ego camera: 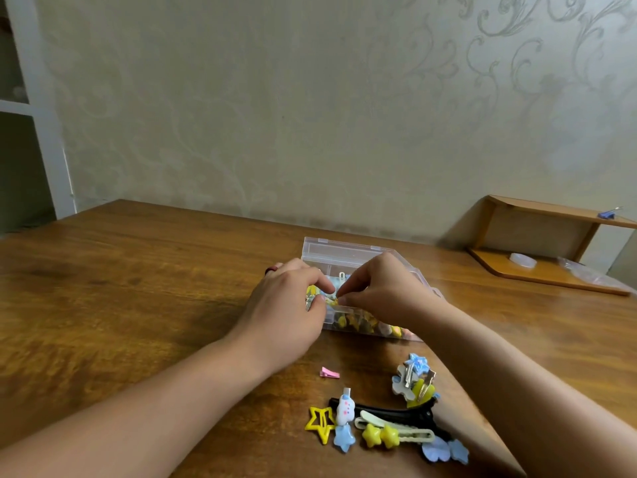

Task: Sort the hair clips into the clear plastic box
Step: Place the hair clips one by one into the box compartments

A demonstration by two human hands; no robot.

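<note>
Clear plastic box [344,251]: sits on the table [138,288], directly under and just beyond both hands; its lid stands open on the far side. Compartments hold small yellow, blue and dark pieces, seen through the near wall.
Right hand [386,291]: fingers curled, thumb and forefinger pinching a small yellow clip [336,301] over the box's near compartments. This grip is closed on the clip.
Left hand [286,305]: fingers curled at the box's left end, fingertips meeting the right hand's at the same clip; whether this grip pinches the clip or only steadies the box, I cannot tell.
Risk, dropped clip: the pinch is fingertip-only on a very small item; a slip would likely drop it into the wrong compartment or onto the table.
Risk, shifted box: the box looks light, and pressure from the left hand could slide or tip it and mix the contents.
Risk, forearm sweep: the unsorted pile lies well behind the grip, touching or just beside the right forearm; drawing the arm back could scatter it.
Unsorted clips: yellow star clip [320,424], long black clip [389,414], pale green clip with two yellow stars [396,434], small pink clip [329,373], blue and white pieces heaped beside them.
Progress: judged partway, with about a dozen clips still outside the box.
</note>
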